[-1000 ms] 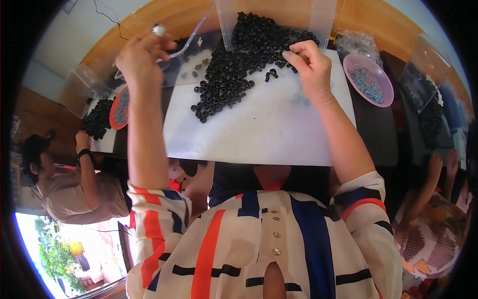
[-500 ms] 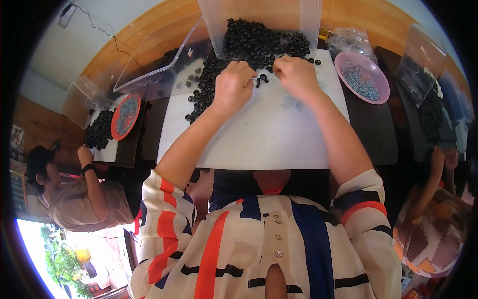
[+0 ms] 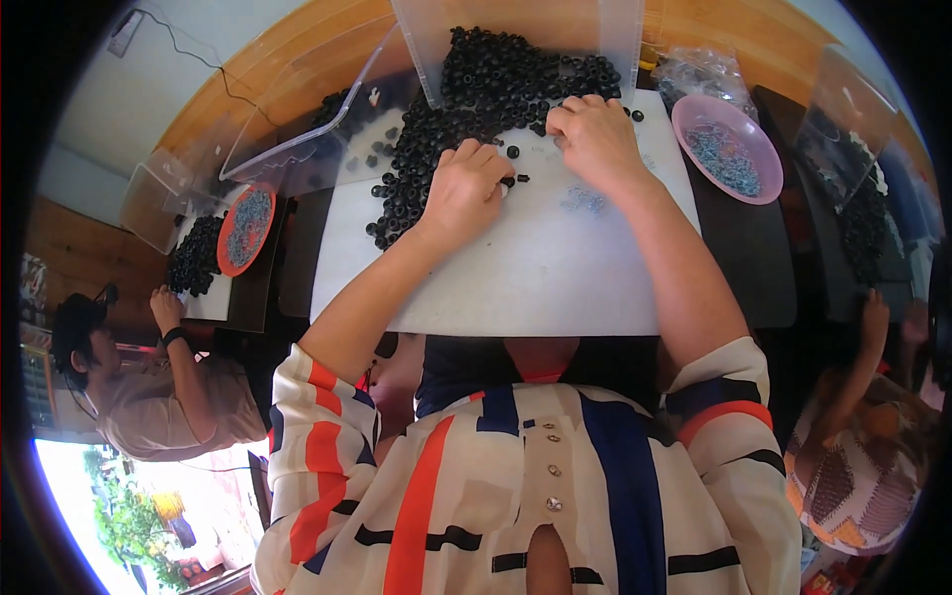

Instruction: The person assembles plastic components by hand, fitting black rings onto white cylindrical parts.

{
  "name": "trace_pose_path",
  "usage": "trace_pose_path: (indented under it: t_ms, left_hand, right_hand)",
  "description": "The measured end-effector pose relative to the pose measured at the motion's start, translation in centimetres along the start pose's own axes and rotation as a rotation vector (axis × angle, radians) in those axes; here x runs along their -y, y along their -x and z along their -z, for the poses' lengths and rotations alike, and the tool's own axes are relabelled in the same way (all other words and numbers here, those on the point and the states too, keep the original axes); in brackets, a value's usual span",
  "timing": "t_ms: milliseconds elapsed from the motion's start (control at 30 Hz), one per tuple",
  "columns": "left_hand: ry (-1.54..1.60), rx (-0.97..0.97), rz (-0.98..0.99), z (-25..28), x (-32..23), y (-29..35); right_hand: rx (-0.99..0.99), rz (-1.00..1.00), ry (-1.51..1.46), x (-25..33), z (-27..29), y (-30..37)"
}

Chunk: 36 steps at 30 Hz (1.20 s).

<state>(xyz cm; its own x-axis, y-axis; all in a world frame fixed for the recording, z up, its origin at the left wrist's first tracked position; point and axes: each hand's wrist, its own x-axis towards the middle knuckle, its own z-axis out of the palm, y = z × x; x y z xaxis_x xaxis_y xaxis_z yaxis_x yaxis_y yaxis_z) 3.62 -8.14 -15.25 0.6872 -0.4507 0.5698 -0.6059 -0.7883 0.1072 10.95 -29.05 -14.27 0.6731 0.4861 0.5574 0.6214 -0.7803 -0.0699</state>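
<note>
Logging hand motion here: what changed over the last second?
The left hand came down from the clear tray at upper left to the white board, now pinching a small black piece. The right hand stayed at the pile of black rings. The pink bowl is unchanged.

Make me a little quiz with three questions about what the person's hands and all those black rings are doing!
1. True or false: the pink bowl sits on the person's right side.
2. What does the left hand pinch at its fingertips? A) a small black piece B) a spoon C) a red lid
3. Fill in: the right hand rests at the edge of the pile of black rings, which spills from a clear plastic ____ onto the white board.

Key
1. True.
2. A, a small black piece, though it is too small to make out fully.
3. Bin.
</note>
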Motion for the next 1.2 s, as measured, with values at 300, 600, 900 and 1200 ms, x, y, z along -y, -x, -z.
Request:
trace_pose_path:
  t_ms: [300, 600, 900, 1200]
  left_hand:
    - [0.036, 0.040, -0.019, 0.7, -0.6, -0.5]
    - [0.021, 0.071, -0.045, 0.5, -0.5, -0.3]
    - [-0.111, 0.103, -0.089, 0.8, -1.0, -0.8]
    - [0.583, -0.039, 0.391, 0.7, -2.3, 0.2]
  right_hand:
    - [0.118, 0.081, 0.028, 0.8, -0.5, 0.5]
    - [0.116, 0.147, 0.081, 2.1, -0.5, 0.5]
    - [0.160, 0.185, 0.060, 2.4, -0.5, 0.7]
    - [0.203, 0.114, 0.086, 3.1, 0.1, 0.9]
